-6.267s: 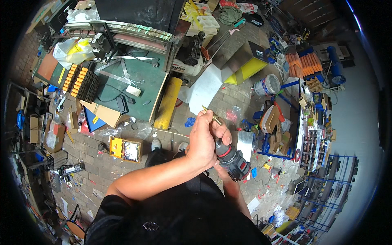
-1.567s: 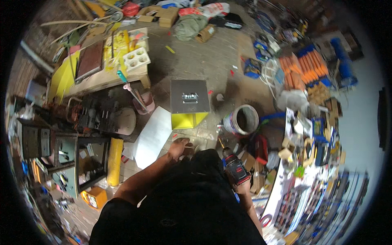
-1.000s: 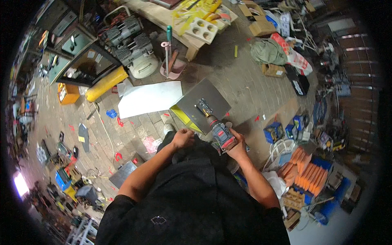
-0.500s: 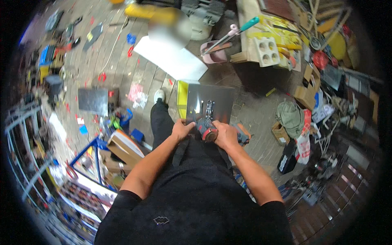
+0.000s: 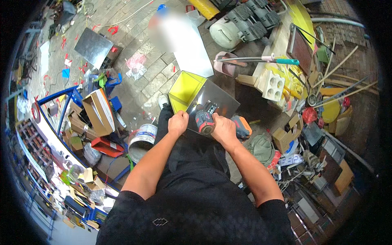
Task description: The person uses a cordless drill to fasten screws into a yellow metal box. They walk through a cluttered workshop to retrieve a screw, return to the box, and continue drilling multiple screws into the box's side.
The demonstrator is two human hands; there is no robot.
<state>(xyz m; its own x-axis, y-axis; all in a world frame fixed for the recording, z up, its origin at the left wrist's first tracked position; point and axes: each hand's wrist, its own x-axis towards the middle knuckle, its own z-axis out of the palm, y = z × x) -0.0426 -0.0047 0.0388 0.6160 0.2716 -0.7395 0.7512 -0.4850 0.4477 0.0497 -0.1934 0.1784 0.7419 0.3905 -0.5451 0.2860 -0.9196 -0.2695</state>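
Observation:
In front of me is a box (image 5: pixel 222 98) with a shiny dark metal face and a bright yellow inside, its open end turned to the far left. A small metal latch-like fitting (image 5: pixel 210 107) sits on the shiny face. My right hand (image 5: pixel 223 130) is closed around the grip of a red-and-black cordless drill (image 5: pixel 204 121) with an orange-and-grey battery. The drill's front end points away from me, close to the fitting; whether it touches is hidden. My left hand (image 5: pixel 178 123) is closed at the box's near left edge, its fingertips partly hidden.
A white sheet (image 5: pixel 194 51) lies on the floor beyond the box. Left are a metal-topped box (image 5: pixel 94 47), a bucket (image 5: pixel 143 139) and a cardboard box (image 5: pixel 99 112). Beyond stands a compressor (image 5: pixel 245 26); right are a pink dustpan (image 5: pixel 225 64) and an egg-tray-like piece (image 5: pixel 273 85).
My view has swung round to the left. The box appears turned, so more of its yellow inside shows. Both hands keep their holds, with the drill still by the fitting.

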